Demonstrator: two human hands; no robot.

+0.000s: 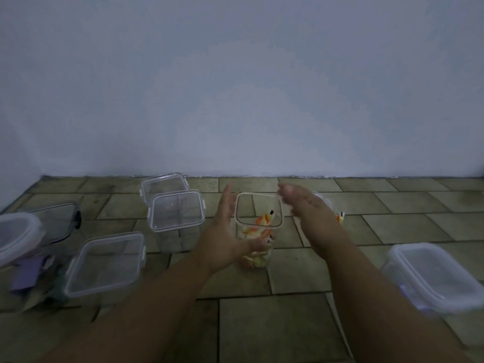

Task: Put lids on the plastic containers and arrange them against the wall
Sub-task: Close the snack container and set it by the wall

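A tall clear container (258, 205) without a lid stands on the tiled floor at the centre, with orange and white pieces inside. My left hand (225, 239) holds its left side, palm against the wall and thumb across its lower front. My right hand (301, 203) is blurred, fingers apart, at the rim's right corner. Behind that hand a clear rounded piece (323, 200), perhaps a lid, is partly hidden. Two lidded tall containers (178, 210) (163, 183) stand to the left near the wall (241, 100).
A lidded clear box (104, 260) and a dark-rimmed box (60, 221) sit at the left, beside a white-lidded tub (15, 231) over purple things. Another lidded box (432, 276) is at the right. A small orange and white item (340, 217) lies beyond my right wrist.
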